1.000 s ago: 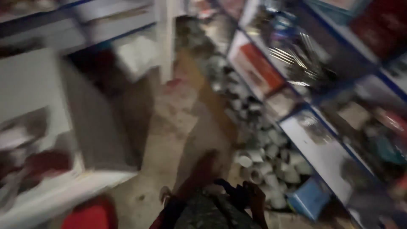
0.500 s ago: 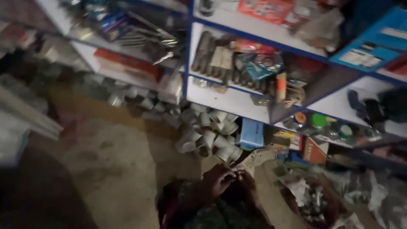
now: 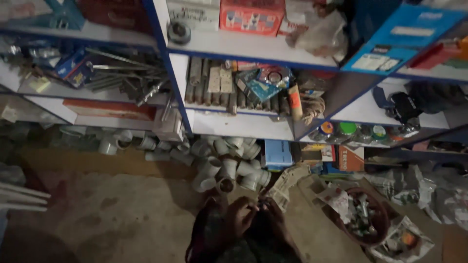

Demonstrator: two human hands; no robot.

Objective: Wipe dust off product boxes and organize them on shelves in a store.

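My left hand and my right hand are held together low in the middle of the head view, dark sleeves below them. Their fingertips meet near a small dark spot; the view is too dim to tell whether anything is pinched there. Just beyond the hands lies a folded newspaper on the concrete floor. A pile of white plastic pipe fittings sits a little farther off, under the lowest shelf.
Blue-framed white shelves fill the top, holding metal rods, tools, boxes and small jars. A blue box stands under them. A reddish bowl of metal fittings and crumpled bags lie at right. White pipes stick in from the left.
The view has swung from looking down the aisle to facing the shelves straight on. My hands have stayed together low in front and look closer to the pipe fittings.
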